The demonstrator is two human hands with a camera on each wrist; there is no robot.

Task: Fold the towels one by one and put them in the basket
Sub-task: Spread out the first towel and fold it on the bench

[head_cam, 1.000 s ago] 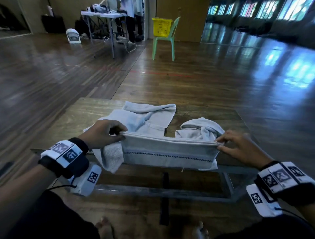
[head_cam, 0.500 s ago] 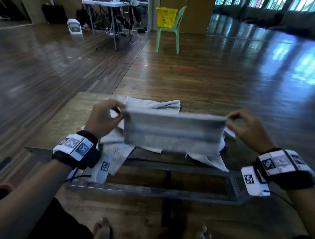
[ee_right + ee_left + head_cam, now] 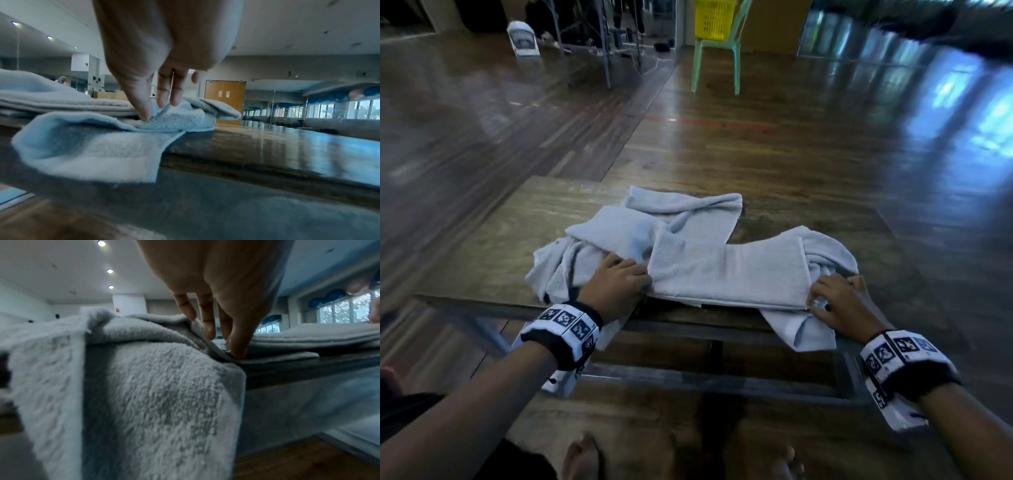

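Note:
A folded pale grey towel (image 3: 729,270) lies flat near the wooden table's (image 3: 510,240) front edge, on top of loose towels. My left hand (image 3: 619,284) is at its left end; in the left wrist view my fingers (image 3: 207,327) and thumb pinch that corner. At its right near corner my right hand (image 3: 832,301) pinches cloth between thumb and fingertips (image 3: 164,97). More crumpled towels (image 3: 619,229) spread behind and to the left, and one (image 3: 828,250) bunches at the right. The yellow basket (image 3: 714,17) stands far off on a green chair (image 3: 717,51).
One towel's end (image 3: 801,332) hangs over the table's front edge by my right hand, another (image 3: 144,402) hangs at the left. Bare wooden floor (image 3: 791,144) lies between the table and the chair. A metal-legged table (image 3: 602,44) stands at the back left. My bare feet show below.
Half a second ago both hands held the folded towel up in the air by its top corners. It now lies flat on the table, with my hands lowered to its near corners.

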